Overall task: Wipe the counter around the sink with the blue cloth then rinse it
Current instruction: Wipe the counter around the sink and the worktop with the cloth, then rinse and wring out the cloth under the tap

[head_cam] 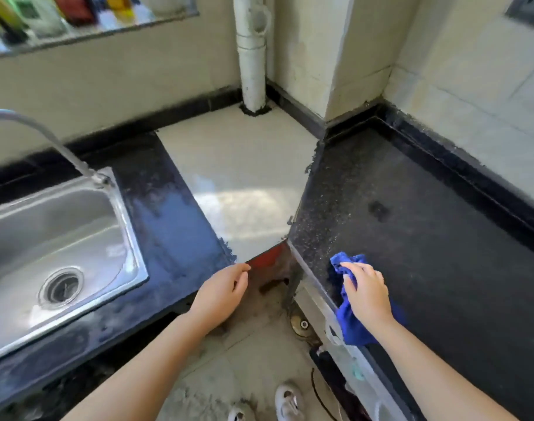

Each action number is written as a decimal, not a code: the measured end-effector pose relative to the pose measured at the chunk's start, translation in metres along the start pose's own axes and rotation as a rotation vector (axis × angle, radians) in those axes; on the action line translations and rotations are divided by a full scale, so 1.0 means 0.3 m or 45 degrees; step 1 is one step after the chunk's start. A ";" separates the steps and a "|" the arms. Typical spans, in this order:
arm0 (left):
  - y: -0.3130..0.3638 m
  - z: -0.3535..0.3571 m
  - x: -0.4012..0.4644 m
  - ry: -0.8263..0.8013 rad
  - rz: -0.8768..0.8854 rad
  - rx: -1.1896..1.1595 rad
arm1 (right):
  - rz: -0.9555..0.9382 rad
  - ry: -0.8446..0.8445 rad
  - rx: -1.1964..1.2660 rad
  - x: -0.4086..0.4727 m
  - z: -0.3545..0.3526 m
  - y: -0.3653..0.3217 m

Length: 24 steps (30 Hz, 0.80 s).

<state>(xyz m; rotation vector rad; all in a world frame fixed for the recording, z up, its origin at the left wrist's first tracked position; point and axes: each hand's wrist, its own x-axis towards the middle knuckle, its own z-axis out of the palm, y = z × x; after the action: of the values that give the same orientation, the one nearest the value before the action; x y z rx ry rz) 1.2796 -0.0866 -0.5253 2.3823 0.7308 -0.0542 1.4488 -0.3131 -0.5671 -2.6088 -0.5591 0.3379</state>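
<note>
A blue cloth [347, 323] lies bunched on the near left edge of the dark speckled counter [426, 232] on the right, part of it hanging over the edge. My right hand [366, 291] lies on top of the cloth with its fingers curled into the fabric. My left hand [221, 291] hangs in the gap between the two counters, fingers loosely bent, holding nothing. The steel sink [50, 244] sits in the dark wet-looking counter [174, 226] on the left, with the tap [44, 138] arching over it.
A pale tiled corner section [238, 177] joins the two counters, with a white drain pipe [253, 56] rising at the back. Bottles stand on a ledge [62, 16] at the upper left. Below are the floor, a floor drain [300, 323] and my shoes [287, 402].
</note>
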 end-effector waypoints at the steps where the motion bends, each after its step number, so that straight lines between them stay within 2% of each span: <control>1: -0.038 -0.038 -0.028 0.068 -0.056 0.013 | -0.089 -0.037 0.020 0.027 0.015 -0.076; 6: -0.222 -0.199 -0.206 0.371 -0.289 0.017 | -0.544 -0.187 0.185 0.071 0.097 -0.487; 10: -0.351 -0.266 -0.374 0.574 -0.471 -0.009 | -0.831 -0.276 0.222 0.034 0.180 -0.732; 14: -0.485 -0.311 -0.472 0.659 -0.578 -0.049 | -0.964 -0.310 0.232 -0.006 0.256 -0.913; 18: -0.612 -0.383 -0.460 0.710 -0.580 -0.114 | -1.094 -0.320 0.153 -0.030 0.352 -1.087; 24: -0.876 -0.560 -0.338 0.616 -0.466 -0.105 | -1.053 -0.287 0.160 -0.044 0.533 -1.401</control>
<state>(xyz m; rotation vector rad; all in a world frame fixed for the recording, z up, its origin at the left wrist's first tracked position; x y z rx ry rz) 1.0348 0.1314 -0.5186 2.1700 1.3603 0.4037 1.2476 0.0844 -0.5052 -2.0024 -1.5486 0.3651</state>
